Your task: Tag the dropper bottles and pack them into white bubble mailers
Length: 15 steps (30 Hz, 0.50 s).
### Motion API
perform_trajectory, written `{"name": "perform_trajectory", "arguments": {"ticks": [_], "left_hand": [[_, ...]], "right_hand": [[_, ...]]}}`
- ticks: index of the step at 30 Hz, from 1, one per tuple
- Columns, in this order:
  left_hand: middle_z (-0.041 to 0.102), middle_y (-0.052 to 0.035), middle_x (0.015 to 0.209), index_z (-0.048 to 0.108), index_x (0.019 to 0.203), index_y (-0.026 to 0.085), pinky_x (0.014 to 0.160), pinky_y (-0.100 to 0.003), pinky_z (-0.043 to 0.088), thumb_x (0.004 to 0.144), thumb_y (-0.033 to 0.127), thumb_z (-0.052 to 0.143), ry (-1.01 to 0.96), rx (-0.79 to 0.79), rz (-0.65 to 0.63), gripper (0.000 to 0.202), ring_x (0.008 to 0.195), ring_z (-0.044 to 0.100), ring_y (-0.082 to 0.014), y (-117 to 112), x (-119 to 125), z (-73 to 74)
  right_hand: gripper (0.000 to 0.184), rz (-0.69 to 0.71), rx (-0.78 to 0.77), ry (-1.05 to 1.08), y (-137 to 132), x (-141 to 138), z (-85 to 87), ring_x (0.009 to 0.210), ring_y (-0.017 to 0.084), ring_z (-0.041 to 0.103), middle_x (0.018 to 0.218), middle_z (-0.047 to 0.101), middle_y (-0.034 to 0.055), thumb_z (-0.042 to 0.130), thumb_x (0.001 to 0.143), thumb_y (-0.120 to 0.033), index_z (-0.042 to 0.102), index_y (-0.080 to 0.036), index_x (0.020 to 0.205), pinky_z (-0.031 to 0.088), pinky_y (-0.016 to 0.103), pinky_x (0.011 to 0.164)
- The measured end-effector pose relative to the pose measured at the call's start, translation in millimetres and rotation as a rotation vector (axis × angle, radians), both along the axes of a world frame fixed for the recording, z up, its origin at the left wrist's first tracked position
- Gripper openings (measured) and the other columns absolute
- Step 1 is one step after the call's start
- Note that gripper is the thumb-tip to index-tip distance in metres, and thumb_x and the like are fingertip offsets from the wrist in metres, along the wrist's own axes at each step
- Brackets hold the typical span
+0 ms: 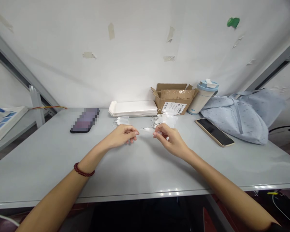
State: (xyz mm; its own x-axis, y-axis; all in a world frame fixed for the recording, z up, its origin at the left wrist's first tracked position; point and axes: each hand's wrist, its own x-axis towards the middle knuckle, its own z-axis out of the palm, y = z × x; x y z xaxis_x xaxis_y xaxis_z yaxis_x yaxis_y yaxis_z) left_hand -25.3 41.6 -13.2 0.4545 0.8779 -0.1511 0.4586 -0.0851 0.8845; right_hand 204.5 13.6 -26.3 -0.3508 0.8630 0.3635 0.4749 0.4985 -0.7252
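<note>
The counter [140, 174] is smooth and grey with a soft sheen, brightest along its front edge. The small white piece [147, 129] looks like thin, faintly translucent plastic, as does the pile [165, 120] behind it. The box [175, 96] is matt brown cardboard, the bag [241, 116] soft pale-blue cloth, the phone [215, 132] glossy black, the cup [203, 96] smooth plastic, and the bracelet [83, 170] polished dark-red beads.

Both your forearms stretched forward and angled inward, bringing your left hand [122, 135] and right hand [170, 140] close together, fingertips facing, not touching. On each hand the fingers were curled in and pinched against the thumb.
</note>
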Motion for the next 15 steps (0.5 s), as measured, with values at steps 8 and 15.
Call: {"name": "perform_trajectory", "arguments": {"ticks": [8,15], "left_hand": [[0.063,-0.0024,0.077,0.062,0.086,0.014,0.058,-0.024,0.045,0.084,0.041,0.055,-0.077,0.03,0.054,0.027,0.062,0.055,-0.0107,-1.3,0.8,2.0],[0.064,-0.0024,0.077,0.064,0.088,0.014,0.059,-0.025,0.046,0.084,0.041,0.056,-0.12,0.009,0.021,0.028,0.063,0.056,-0.0111,-1.1,0.3,0.1]], "right_hand": [[0.008,0.005,-0.072,0.02,-2.5,-1.4,4.0,0.055,0.011,0.049,0.066,0.06,-0.0012,0.046,0.09,-0.029,0.046,-0.021,0.088,0.036,0.022,0.052],[0.011,0.032,-0.089,0.028,-3.9,-1.7,4.8,0.051,0.009,0.043,0.065,0.061,-0.0017,0.045,0.091,-0.031,0.047,-0.021,0.087,0.035,0.022,0.05]]}}
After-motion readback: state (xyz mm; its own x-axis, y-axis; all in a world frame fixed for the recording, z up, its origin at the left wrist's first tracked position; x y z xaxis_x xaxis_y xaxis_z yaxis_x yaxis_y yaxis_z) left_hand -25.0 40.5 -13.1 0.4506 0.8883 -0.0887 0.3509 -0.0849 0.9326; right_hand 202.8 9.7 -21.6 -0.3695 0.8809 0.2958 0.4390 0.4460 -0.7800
